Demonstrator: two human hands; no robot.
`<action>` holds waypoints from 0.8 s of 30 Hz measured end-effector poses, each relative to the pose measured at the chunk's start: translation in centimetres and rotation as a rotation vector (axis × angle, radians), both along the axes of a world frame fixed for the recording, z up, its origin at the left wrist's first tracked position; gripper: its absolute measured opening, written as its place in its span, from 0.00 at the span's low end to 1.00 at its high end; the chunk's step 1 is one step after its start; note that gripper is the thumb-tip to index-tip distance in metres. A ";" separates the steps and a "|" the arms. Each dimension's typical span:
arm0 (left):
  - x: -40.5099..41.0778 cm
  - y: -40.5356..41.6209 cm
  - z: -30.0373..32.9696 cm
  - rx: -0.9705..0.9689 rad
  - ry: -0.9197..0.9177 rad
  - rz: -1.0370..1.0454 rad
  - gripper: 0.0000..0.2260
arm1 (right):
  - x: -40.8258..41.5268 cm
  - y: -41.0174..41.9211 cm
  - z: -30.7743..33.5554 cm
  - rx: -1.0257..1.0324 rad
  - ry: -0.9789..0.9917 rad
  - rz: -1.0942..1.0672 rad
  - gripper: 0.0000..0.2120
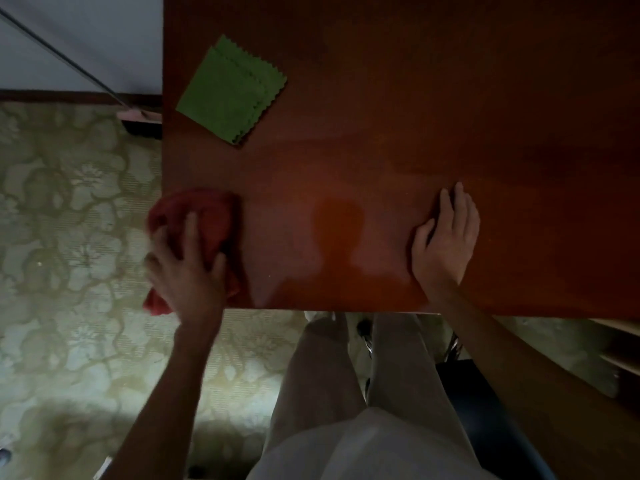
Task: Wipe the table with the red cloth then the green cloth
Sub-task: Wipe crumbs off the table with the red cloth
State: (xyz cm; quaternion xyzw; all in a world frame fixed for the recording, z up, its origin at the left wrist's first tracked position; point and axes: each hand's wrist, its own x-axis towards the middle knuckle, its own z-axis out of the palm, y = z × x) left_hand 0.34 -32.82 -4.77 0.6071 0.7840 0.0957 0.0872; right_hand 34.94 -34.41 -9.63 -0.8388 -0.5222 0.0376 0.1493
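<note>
Dim room, patterned floor [69, 209] below a dark wood table [415, 116] seen from above. Nearest you, your left hand [188, 268] presses spread fingers on the bunched red cloth [201, 216] at the table's left edge, part of it overhanging, while your right hand [446, 237] lies flat, fingers together, near the front edge. Farther back the folded green cloth [232, 90] waits untouched; wiping further left would likely drag the red cloth off the edge.
</note>
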 end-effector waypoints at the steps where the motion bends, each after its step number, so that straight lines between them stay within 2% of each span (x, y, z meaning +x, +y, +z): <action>1: 1.8 -0.5 0.0 -0.012 0.002 -0.108 0.32 | 0.0 0.0 0.0 0.003 -0.002 0.001 0.22; 4: 10.0 -2.2 -0.6 -0.099 -0.038 -0.418 0.36 | 0.0 0.0 0.0 0.011 0.018 0.009 0.22; 6: 15.8 -3.3 -0.9 -0.146 -0.055 -0.540 0.37 | 0.1 -0.1 0.0 0.023 0.042 0.022 0.22; 10: 19.8 -3.9 -1.2 -0.168 -0.038 -0.486 0.38 | 0.3 -0.1 0.0 0.013 0.072 0.030 0.25; 14: 13.9 -3.7 -1.5 -0.149 -0.021 -0.402 0.38 | 0.3 0.1 0.1 -0.002 0.058 0.016 0.24; 18: 3.3 -2.4 -1.4 -0.209 0.012 -0.099 0.31 | 0.2 0.0 0.3 -0.011 0.068 0.018 0.24; 21: -4.6 -0.9 -1.2 -0.176 -0.026 0.070 0.31 | 0.2 -0.1 0.2 -0.033 0.082 0.013 0.24; 24: -9.0 1.2 -0.8 -0.117 -0.099 0.248 0.29 | 0.4 0.1 0.3 -0.035 0.115 0.020 0.24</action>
